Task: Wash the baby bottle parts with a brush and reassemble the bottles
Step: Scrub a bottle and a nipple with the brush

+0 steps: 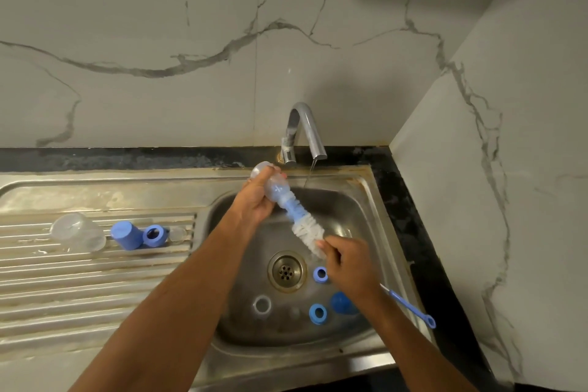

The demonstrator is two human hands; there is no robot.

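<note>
A clear baby bottle (270, 183) was held tilted over the back of the steel sink (366, 197), its base pointing up toward the faucet (302, 134). The left hand (254, 200) was wrapped around the bottle's body, fingers curled about it. A bottle brush (305, 232) with white bristles and a blue core ran from the bottle's mouth down toward the sink's drain (286, 270); its upper end sat inside the bottle. The right hand (346, 264), just right of the drain, pinched the lower end of the brush, and the brush's thin blue handle (410, 305) stuck out past the wrist toward the sink's right rim. A thin stream of water (310, 173) fell from the faucet just right of the bottle.

On the sink floor near the drain lay two blue rings (320, 274) (317, 313), a pale ring (262, 305), and a blue cap (342, 302) partly hidden under the right wrist. Left of the sink, on the ribbed drainboard (95, 280), a second clear bottle (78, 232) lay on its side, with a blue cap (127, 235) and another blue ring (155, 235) just beside it.
</note>
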